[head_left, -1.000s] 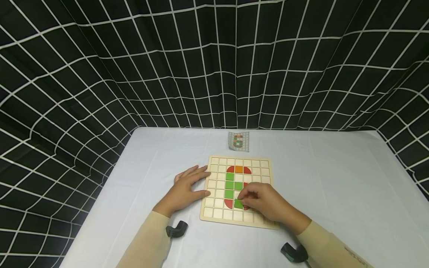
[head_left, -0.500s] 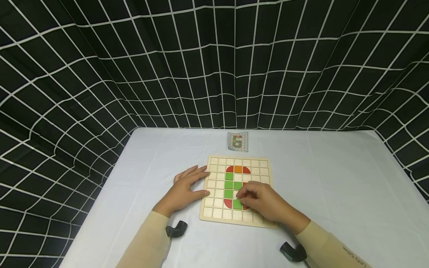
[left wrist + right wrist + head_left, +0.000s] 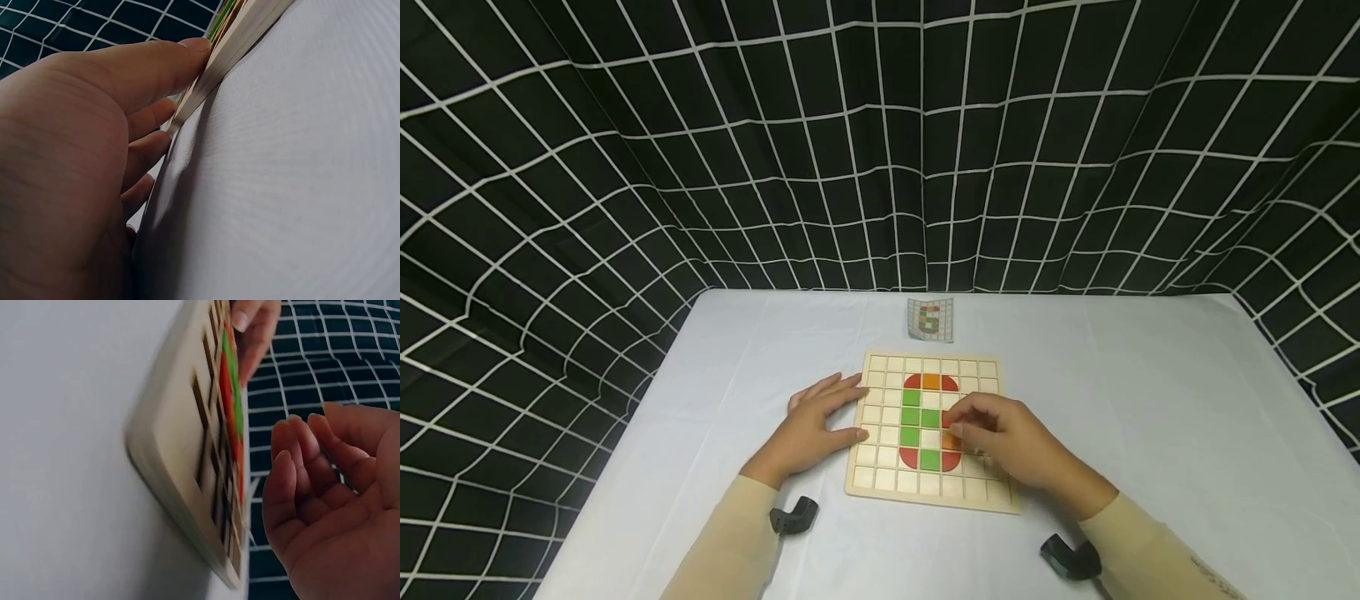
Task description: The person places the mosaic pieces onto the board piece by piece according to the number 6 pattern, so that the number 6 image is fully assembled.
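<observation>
A wooden grid board [image 3: 887, 479] lies on the table with colored tiles set in its cells. Green square tiles [image 3: 911, 417] run down one side of the pattern, and another green tile [image 3: 929, 460] sits in its bottom row. Red rounded-corner tiles [image 3: 912, 382] and an orange tile [image 3: 931, 382] make up the top row. My left hand [image 3: 808, 429] rests at the board's left edge, fingers extended, thumb touching the rim. Above the right part of the pattern hovers my right hand [image 3: 1018, 437], loosely bent and holding nothing in the right wrist view; it partly covers an orange tile [image 3: 950, 439].
Behind the board lies a small printed card [image 3: 929, 320] showing a colored grid pattern. A black device [image 3: 795, 517] sits at the left wrist, another black device [image 3: 1070, 558] at the right. White cloth [image 3: 1150, 400] covers the table; a dark gridded curtain [image 3: 880, 150] stands behind.
The green tile under my right fingers went from tilted to flat in the bottom row. My right hand has let go of it and lifted up to the right. The left hand stays put.
</observation>
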Available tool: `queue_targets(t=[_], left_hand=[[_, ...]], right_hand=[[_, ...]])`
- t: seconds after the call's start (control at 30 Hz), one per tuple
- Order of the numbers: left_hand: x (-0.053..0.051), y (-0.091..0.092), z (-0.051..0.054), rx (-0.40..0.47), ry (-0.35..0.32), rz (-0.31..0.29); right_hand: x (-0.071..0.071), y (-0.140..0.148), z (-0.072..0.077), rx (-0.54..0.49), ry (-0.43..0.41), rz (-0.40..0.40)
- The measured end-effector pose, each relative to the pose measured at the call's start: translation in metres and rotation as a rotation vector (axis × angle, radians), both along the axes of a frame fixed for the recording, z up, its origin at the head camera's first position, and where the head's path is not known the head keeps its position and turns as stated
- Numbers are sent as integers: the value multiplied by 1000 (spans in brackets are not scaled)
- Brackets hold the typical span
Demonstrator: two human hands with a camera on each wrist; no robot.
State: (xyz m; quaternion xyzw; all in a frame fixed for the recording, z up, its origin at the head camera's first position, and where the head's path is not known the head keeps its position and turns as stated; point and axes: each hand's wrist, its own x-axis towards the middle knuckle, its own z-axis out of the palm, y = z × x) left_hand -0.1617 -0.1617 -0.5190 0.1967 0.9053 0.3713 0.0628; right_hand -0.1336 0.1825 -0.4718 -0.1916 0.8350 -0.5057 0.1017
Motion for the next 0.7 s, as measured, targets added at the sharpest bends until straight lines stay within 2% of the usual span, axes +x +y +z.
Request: queue_targets(t=[0.23,0.33,0.5,0.63,0.7], left_hand=[[-4,-2,-1,-19,-23,12],[-6,-1,-1,-40,-11,20],[-7,1,5,-142,35,8],[-13,-2,18,-249,75,-2],[-17,-5,29,-282,84,6]], right_hand=[[-8,22,12,33,61,-78],[-13,31,17,80,126,-113],[-18,46,23,291,272,-164],[-20,60,29,481,344,-154],[-22,67,32,551,365,-146]])
